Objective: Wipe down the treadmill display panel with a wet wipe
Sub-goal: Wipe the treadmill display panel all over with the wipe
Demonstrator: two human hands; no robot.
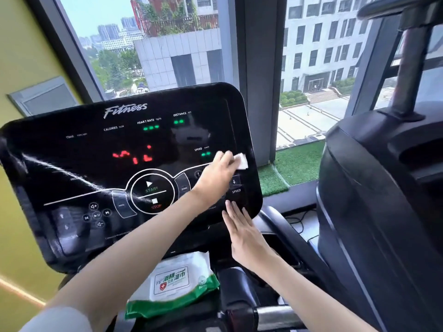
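1. The left hand [217,172] is being stretched across the treadmill's display panel [72,164]. Its fingers are curled around a white wet wipe [242,161], which is being pressed to the glass at about 3 o'clock on the panel, just right of the green SPEED readout.
2. The right hand [244,236] is being laid flat with the fingers straight and nothing held. Its fingertips are touching the panel's 5 o'clock corner, below the SPEED arrow key, and the panel is apparently being steadied.
3. The panel is being shown tilted, black and glossy, with red and green digits lit.
4. Pale streaks [60,168] are being caught across its 9 o'clock half. Whether they are wet trails or window glare cannot be told.
5. The job is being judged as under way but unfinished. Only the 3 o'clock edge is being treated at this moment. No sure sign of wiping is being shown on the START/STOP ring [152,190], the media keys at 7 o'clock or the top band at 12 o'clock.
6. A green-and-white pack of wipes [172,283] is being seen lying at 6 o'clock, just below the panel. A second dark machine [383,212] is being framed at 3 o'clock.
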